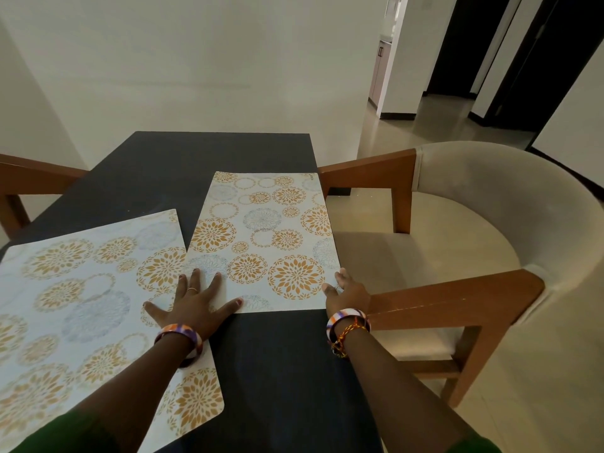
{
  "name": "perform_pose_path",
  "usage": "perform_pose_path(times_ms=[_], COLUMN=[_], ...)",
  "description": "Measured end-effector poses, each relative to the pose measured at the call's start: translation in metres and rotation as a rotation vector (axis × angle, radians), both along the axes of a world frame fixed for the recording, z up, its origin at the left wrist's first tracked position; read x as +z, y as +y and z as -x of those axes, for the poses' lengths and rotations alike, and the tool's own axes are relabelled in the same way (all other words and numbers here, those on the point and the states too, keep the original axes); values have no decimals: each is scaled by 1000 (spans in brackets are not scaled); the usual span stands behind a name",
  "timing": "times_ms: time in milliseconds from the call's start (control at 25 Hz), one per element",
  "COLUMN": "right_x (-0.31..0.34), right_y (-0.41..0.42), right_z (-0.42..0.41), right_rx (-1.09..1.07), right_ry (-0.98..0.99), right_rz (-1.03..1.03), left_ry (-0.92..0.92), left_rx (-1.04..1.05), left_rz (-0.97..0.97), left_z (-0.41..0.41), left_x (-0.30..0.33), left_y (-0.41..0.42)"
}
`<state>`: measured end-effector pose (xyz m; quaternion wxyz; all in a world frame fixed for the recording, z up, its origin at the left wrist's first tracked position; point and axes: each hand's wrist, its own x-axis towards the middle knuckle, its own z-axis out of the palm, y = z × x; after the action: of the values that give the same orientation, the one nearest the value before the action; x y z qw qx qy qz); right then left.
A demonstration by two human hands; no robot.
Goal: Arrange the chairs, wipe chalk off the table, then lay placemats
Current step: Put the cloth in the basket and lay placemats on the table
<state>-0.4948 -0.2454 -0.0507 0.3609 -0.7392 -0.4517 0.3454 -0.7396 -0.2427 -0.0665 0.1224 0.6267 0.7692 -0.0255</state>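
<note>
My left hand (192, 305) lies flat, fingers spread, across both placemats: the centre placemat (264, 237) and the lower-left placemat (81, 308). My right hand (346, 292) pinches the centre mat's right corner on the dark table (277, 371).

1. table (157, 171): dark, matte, rectangular top, its far end against the wall; a few faint pale specks show near its left edge.
2. right placemat (264, 237): white rectangle printed with orange and grey-blue floral circles, lying flat along the table's right edge, long side running away from the viewer.
3. left placemat (81, 305): same print, lying flat and angled, its right edge just beside the right placemat, touching or slightly overlapping it near the corner.
4. right chair (490, 204): curved cream back and seat, wooden arms, beside the table's right edge.
5. left chair (29, 178): only a wooden arm shows at the table's left side.
</note>
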Motion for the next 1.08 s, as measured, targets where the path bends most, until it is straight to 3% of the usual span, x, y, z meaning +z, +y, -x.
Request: perform_pose_path(times_ms=[200, 360, 520, 600, 760, 920, 1080], right_x=[-3, -2, -1, -3, -10, -9, 11], right_y=[1, -1, -8, -16, -49, -82, -90], right_z=[1, 3, 4, 17, 84, 179, 272], right_rx=[-6, 0, 16, 172, 772, 1202, 1338], right_ry=[-6, -7, -119, -243, -507, -558, -677], right_rz=[-15, -29, -143, -340, -597, -613, -274], left_ry=[-41, -203, -156, -164, -178, -194, -179], left_rx=[-1, 160, 258, 318, 457, 476, 407], left_rz=[-24, -145, -123, -78, 15, 74, 92], left_z=[0, 0, 14, 25, 66, 135, 213], left_x=[3, 14, 25, 26, 17, 15, 16], left_y=[-3, -18, -52, -74, -121, -144, -141])
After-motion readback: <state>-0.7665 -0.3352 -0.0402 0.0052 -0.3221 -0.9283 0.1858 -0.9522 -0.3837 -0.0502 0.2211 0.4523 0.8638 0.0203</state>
